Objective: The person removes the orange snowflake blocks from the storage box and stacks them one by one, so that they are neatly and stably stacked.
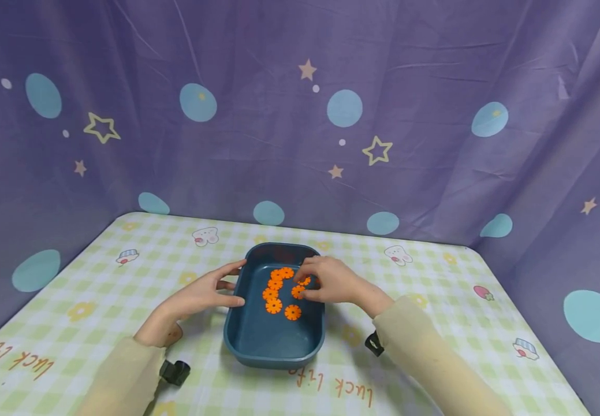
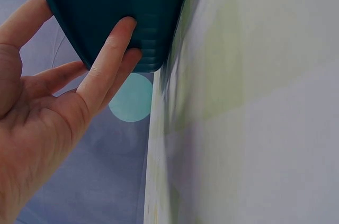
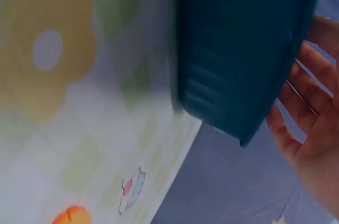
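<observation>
A dark blue-green rectangular basin (image 1: 274, 352) stands on the table. Inside lie several orange flower-shaped slices (image 1: 274, 305) with dark centres, most of them in a curved row. My left hand (image 1: 203, 294) grips the basin's left side, thumb at the rim. In the left wrist view, fingers (image 2: 108, 57) of that hand press the outer wall. Over the right rim reaches my right hand (image 1: 333, 280), its bent fingers and thumb around a slice (image 1: 298, 292) in the basin. Whether they pinch it is unclear; in the right wrist view the basin wall (image 3: 238, 49) hides the fingertips.
A green-and-white checked tablecloth (image 1: 424, 346) with printed flowers and letters covers the table. Behind it hangs a purple curtain (image 1: 279, 144) with stars and blue dots. Black straps (image 1: 175, 372) show at the sleeve cuffs.
</observation>
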`<move>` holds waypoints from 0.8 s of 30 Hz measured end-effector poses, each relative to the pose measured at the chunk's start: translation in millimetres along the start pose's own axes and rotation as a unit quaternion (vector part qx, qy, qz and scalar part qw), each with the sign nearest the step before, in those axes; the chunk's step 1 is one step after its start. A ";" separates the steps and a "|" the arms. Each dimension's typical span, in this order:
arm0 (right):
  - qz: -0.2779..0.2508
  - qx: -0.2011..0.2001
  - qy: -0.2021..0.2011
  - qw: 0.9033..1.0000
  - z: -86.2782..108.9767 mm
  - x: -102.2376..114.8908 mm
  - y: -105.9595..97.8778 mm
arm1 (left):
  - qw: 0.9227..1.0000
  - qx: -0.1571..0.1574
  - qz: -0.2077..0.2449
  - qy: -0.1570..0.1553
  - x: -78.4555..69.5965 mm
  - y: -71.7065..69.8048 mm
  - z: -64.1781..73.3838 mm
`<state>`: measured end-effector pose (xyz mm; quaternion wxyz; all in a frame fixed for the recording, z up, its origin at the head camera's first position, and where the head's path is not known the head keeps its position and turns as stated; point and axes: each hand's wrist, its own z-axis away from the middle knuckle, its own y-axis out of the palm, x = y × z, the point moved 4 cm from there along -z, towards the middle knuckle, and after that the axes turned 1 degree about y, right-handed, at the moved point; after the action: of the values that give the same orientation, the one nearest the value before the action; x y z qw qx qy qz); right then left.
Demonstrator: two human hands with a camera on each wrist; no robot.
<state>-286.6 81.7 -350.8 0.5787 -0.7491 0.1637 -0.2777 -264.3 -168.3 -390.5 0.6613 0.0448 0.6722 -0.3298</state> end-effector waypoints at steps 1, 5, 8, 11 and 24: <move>0.004 0.008 -0.002 1.000 -1.1 1.8 2.4 | 1.000 0.000 0.000 0.000 0.1 0.0 0.0; 0.017 0.035 -0.014 0.999 -4.3 7.9 10.9 | 1.000 0.000 0.002 0.001 0.0 0.3 -0.2; 0.027 0.049 -0.021 0.998 -6.3 11.3 15.9 | 1.000 -0.001 0.005 0.002 -0.4 0.5 0.1; 0.040 0.064 -0.019 0.997 -8.4 13.5 19.6 | 1.000 -0.002 0.003 0.003 -0.1 0.5 -0.1; 0.088 0.115 -0.018 0.989 -14.4 18.4 30.1 | 1.000 -0.004 0.001 0.004 1.9 -0.2 -0.9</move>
<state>-278.5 51.7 -372.9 0.6857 -0.6656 0.1852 -0.2290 -265.4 -168.7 -392.2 0.6589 0.0440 0.6764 -0.3263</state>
